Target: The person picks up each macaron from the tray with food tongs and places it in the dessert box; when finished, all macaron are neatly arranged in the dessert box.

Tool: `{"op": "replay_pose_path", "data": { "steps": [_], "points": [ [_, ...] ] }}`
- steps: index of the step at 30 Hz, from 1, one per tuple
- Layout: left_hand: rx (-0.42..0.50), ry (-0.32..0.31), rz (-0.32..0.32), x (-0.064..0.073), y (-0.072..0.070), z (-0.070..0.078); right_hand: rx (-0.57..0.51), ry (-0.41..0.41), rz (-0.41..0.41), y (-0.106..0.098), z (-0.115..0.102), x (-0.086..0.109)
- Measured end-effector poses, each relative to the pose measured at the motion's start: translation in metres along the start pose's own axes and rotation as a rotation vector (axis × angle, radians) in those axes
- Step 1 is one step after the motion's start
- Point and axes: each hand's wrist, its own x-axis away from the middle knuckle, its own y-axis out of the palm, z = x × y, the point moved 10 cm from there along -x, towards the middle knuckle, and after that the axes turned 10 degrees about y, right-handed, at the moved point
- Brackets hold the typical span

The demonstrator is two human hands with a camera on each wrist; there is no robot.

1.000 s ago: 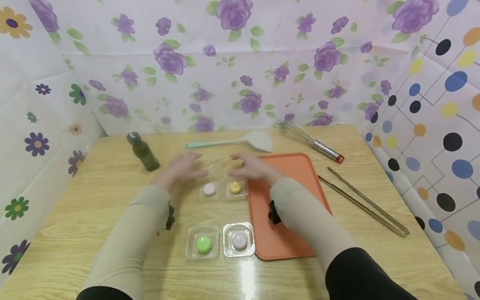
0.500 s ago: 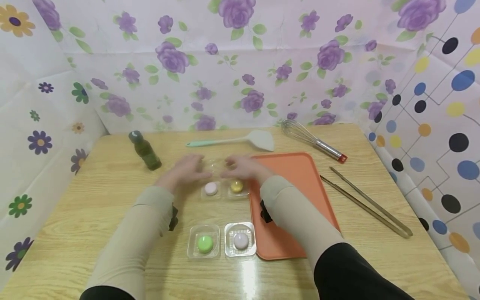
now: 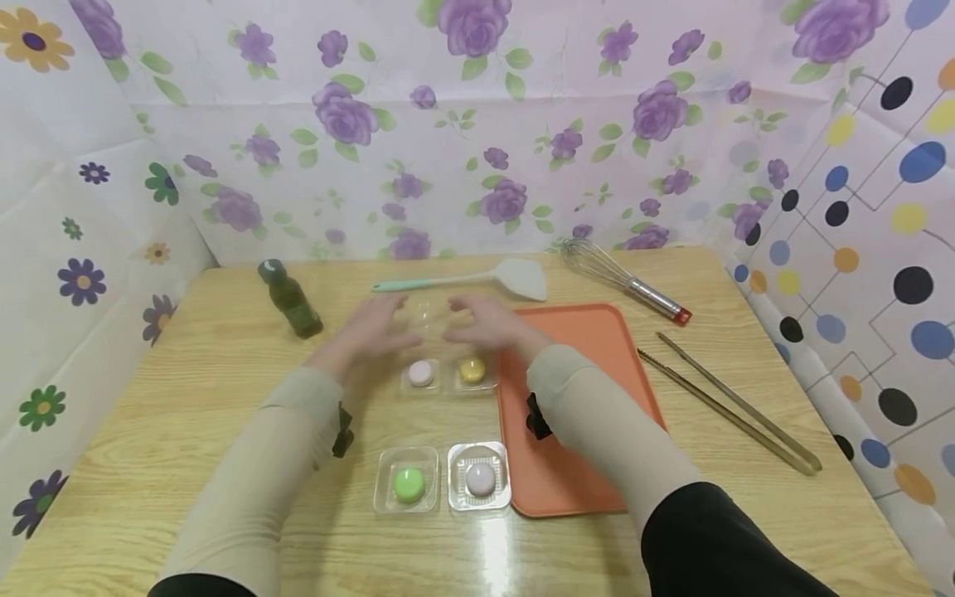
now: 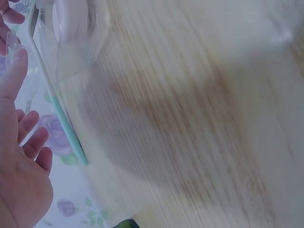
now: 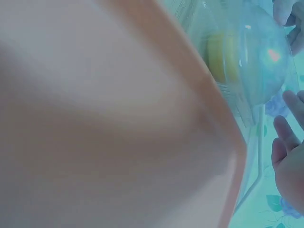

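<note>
A thin clear plastic lid (image 3: pixel 425 317) lies between the two hands, above the far containers; its dome shows in the right wrist view. My left hand (image 3: pixel 370 327) pinches its edge, the thumb (image 4: pixel 18 61) against a clear plastic tab. Opposite, my right hand (image 3: pixel 494 325) has relaxed, spread fingers (image 5: pixel 285 130) close to the lid. Just nearer than the hands, a pink macaron (image 3: pixel 421 373) and a yellow macaron (image 3: pixel 472 370) sit in clear plastic containers. A green macaron (image 3: pixel 409 485) and a pale lavender macaron (image 3: pixel 481 478) are in containers closer to the person.
An orange tray (image 3: pixel 567 489) lies under the right forearm. Behind the hands is a spatula (image 3: pixel 520 279) with a mint handle. A whisk (image 3: pixel 627 282) and metal tongs (image 3: pixel 734 410) lie to the right, a dark green bottle (image 3: pixel 291 300) to the left. Patterned cloths enclose the table.
The hands drew closer together around the clear lid, then the right hand shifted slightly right and away. The macarons, tray and utensils keep their places.
</note>
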Motion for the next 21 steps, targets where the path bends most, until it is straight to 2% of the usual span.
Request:
{"op": "replay_pose_path", "data": {
  "steps": [10,16,21],
  "points": [
    [0.042,0.056,0.114,0.004,-0.007,0.018,-0.148,-0.012,0.06,-0.01,0.001,0.018],
    [0.06,0.104,0.152,0.007,-0.007,0.035,-0.352,0.059,0.119,-0.016,0.012,0.026],
    [0.065,0.115,0.174,0.01,-0.01,0.045,-0.475,0.06,0.131,-0.019,0.014,0.032]
  ]
}}
